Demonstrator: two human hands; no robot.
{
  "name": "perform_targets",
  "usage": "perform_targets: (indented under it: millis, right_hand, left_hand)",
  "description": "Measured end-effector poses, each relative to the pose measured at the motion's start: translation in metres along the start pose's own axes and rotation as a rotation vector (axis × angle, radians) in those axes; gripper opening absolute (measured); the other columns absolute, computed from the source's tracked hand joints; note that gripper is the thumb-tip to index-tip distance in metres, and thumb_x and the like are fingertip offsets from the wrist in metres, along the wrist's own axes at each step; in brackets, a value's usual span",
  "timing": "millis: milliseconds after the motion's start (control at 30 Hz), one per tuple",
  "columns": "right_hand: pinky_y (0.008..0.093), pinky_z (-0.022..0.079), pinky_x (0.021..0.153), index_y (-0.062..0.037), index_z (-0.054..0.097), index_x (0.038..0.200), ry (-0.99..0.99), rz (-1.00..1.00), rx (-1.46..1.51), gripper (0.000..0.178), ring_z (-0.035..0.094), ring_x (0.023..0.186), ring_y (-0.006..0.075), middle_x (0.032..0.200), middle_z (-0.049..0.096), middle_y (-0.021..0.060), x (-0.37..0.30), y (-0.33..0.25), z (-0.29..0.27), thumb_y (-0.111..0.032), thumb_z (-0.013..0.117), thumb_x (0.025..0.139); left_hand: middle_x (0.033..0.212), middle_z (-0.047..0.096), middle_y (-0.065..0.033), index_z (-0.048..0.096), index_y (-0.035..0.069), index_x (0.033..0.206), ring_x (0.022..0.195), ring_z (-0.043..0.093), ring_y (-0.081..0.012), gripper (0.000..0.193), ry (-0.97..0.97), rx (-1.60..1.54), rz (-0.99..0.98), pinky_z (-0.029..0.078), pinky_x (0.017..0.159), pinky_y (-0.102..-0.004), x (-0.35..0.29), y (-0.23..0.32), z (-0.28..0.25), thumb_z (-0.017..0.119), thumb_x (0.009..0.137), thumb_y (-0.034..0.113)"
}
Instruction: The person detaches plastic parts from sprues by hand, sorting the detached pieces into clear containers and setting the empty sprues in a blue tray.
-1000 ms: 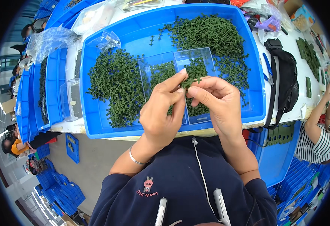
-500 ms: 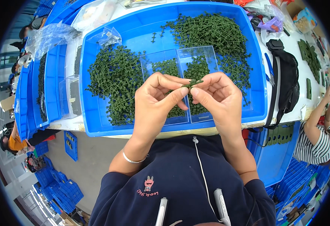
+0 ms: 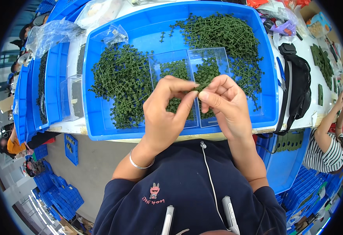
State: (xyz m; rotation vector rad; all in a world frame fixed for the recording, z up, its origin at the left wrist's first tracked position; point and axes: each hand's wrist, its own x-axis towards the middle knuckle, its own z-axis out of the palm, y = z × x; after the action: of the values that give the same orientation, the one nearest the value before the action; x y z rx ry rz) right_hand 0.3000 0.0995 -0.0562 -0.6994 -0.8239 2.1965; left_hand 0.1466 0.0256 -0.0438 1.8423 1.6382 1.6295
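Fingertips of both hands meet over a big blue tray (image 3: 146,31), pinching a small dark green plastic sprue piece (image 3: 203,85). My left hand (image 3: 167,103) grips its near end between thumb and forefinger. With thumb and bent fingers, my right hand (image 3: 229,103) holds the other side; the fingers partly cover the piece. Below the hands stand two clear plastic boxes, a left box (image 3: 155,70) and a right box (image 3: 223,56), both containing small round green parts. A green heap of sprues (image 3: 118,74) lies at the tray's left, and a larger heap (image 3: 222,35) at the far right.
A crumpled clear bag (image 3: 115,35) lies in the tray's far left corner. Right of the tray are blue-handled pliers (image 3: 281,72) and a black bag (image 3: 298,86). Stacked blue trays (image 3: 56,86) stand left. A person in a striped top (image 3: 324,152) works at the right.
My left hand's fingers have shifted and bent more around the piece, and the right fingers have re-gripped it. The piece now tilts up to the right. Both hands stay over the boxes.
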Motion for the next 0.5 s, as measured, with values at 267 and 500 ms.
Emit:
perform_targets:
  millis: [267,500]
  right_hand:
    - [0.0235,0.054,0.073,-0.0025,0.059,0.106,0.063,-0.104,-0.250,0.022,0.064,0.082,0.0081,0.093,0.067,0.0040,-0.005,-0.005,0.008,-0.001,0.075,0.090]
    - [0.0230,0.053,0.077,-0.0020,0.056,0.108,0.098,-0.238,-0.241,0.022,0.063,0.084,0.0063,0.093,0.065,0.0027,-0.007,0.003,0.017,0.004,0.070,0.091]
  left_hand:
    - [0.095,0.063,-0.0050,0.073,-0.002,0.114,0.075,0.066,-0.0095,0.020,-0.041,-0.420,-0.632,0.053,0.066,-0.0220,0.000,0.009,-0.001,0.069,0.095,-0.002]
    - [0.095,0.063,-0.0051,0.072,-0.004,0.113,0.074,0.066,-0.0106,0.017,0.045,-0.533,-0.675,0.053,0.064,-0.0227,-0.004,0.014,0.007,0.069,0.096,-0.001]
